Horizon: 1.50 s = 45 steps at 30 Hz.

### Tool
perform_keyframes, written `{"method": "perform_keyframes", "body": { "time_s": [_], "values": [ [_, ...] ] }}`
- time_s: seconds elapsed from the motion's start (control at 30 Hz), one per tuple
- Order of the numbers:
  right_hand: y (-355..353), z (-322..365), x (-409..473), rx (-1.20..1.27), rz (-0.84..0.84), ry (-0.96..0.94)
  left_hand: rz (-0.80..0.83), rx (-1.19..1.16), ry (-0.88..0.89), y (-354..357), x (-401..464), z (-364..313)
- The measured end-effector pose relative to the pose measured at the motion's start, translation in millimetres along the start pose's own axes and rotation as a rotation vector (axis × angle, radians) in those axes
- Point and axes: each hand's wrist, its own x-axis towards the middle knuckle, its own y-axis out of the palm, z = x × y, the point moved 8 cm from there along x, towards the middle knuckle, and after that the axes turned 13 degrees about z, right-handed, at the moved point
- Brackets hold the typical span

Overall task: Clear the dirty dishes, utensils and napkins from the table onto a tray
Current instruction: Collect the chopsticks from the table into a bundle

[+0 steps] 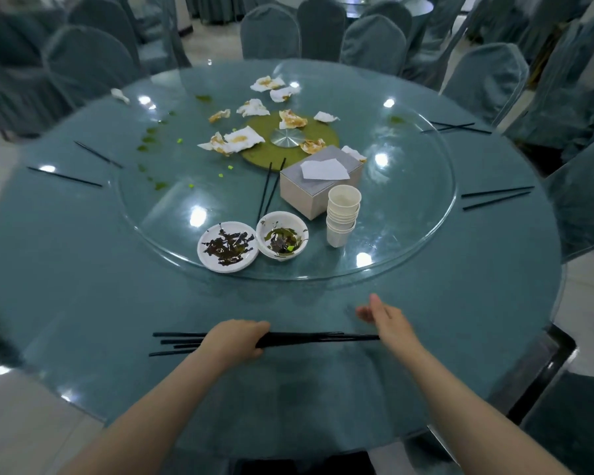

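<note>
Left hand [235, 341] curled around a bundle of black chopsticks [299, 337], held level just above the near edge of the worktop [83, 286]. Right hand [388, 320] beside the bundle's right tips, fingers loose and spread, gripping nothing. On the glass turntable [408, 217]: dirty plate [227, 246] and bowl [282, 235] side by side, stacked paper cups [343, 216], tissue box [319, 181], soiled napkins [244, 138] scattered beyond. More chopstick pairs [496, 197] around the rim.

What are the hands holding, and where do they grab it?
The left hand grips a bundle of black chopsticks around its middle. The right hand holds nothing.
</note>
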Motion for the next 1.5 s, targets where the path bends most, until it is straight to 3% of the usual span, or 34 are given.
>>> {"method": "perform_keyframes", "body": {
  "time_s": [0.13,0.3,0.8,1.1,1.2,1.4,1.5],
  "values": [
    [31.3,25.9,10.6,0.386,0.081,0.005,-0.078,0.006,-0.024,-19.4,-23.3,10.6],
    [82.9,76.8,17.4,0.417,0.186,-0.074,-0.147,0.039,-0.079,-33.7,-41.3,19.4],
    [134.6,165.4,41.1,0.250,0.304,-0.249,-0.217,0.041,-0.185,-63.0,-61.2,56.0],
    [109.7,196.9,114.1,0.194,0.190,-0.242,-0.284,-0.181,-0.348,-80.3,-51.4,120.6],
    [98.9,207.1,148.3,0.047,0.119,-0.222,-0.279,-0.236,-0.393,-90.6,-41.5,144.7],
    [100.3,229.1,221.2,-0.168,0.166,-0.230,-0.301,-0.320,-0.463,-107.7,-18.4,186.5],
    [99.5,237.5,259.0,-0.317,0.110,-0.196,-0.296,-0.395,-0.502,-112.6,-4.5,209.4]
  ]
}}
